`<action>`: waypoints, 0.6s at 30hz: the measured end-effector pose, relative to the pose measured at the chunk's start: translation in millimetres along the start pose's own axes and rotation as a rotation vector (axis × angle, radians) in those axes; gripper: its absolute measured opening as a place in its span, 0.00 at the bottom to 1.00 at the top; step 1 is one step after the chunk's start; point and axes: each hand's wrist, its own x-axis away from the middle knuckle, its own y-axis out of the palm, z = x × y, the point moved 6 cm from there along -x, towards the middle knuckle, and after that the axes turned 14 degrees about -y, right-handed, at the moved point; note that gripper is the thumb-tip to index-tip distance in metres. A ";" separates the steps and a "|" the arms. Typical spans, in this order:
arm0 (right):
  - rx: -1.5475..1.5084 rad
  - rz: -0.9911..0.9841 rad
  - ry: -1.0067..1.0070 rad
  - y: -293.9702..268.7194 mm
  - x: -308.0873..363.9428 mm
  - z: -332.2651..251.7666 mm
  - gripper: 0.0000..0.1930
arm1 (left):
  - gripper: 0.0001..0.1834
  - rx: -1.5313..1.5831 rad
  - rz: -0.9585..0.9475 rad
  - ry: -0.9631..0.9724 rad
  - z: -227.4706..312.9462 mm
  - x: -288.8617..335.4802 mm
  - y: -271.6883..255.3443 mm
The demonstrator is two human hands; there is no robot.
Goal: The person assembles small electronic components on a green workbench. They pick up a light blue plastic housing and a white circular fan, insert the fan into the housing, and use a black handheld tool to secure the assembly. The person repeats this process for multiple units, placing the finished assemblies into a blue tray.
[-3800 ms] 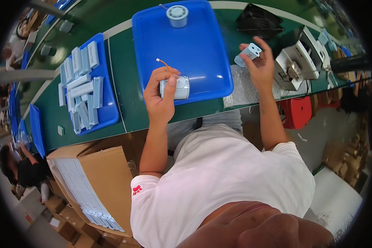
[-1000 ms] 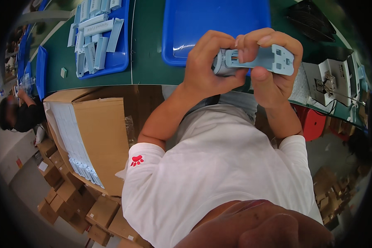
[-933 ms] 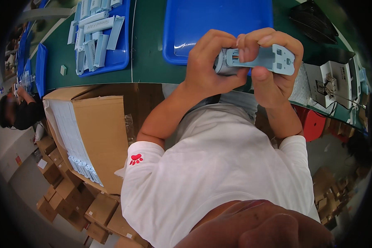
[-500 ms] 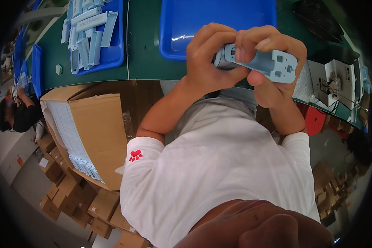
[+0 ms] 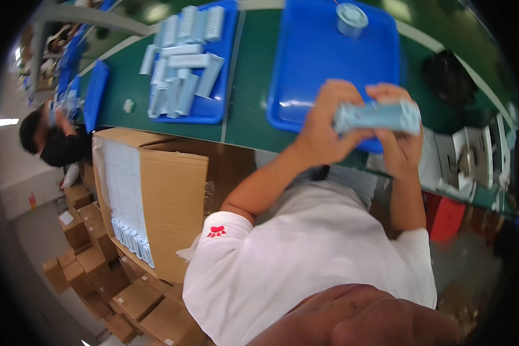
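Since half a second ago I have turned the pale blue part [image 5: 380, 117] in my grip: its hollow side faced up, and now a long, blurred side shows. The tilted head view now takes in the far end of the blue tray [image 5: 334, 78], with a round piece [image 5: 352, 22] there.

In that head view, the desk [image 5: 251, 81] edge runs just below my hands, and open tray floor between them and the round piece gives room. The part lies crosswise over the tray's near right corner. My left hand [image 5: 325, 127] has its fingers curled round the left end; my right hand [image 5: 403, 151] bends its fingers and thumb round the right end, both closed only as far as the part's width.

Left on the green desk, a second tray [image 5: 213, 119] bears a heap of long pieces [image 5: 188, 61]. Clear wrap [image 5: 441, 157] lies right; a cardboard box [image 5: 176, 207] stands below the edge, a red stool [image 5: 447, 219] opposite.
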 end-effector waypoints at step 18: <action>-0.205 0.156 0.185 -2.6 42.6 35.7 0.18 | 0.17 -0.085 0.054 0.149 6.9 -3.5 15.5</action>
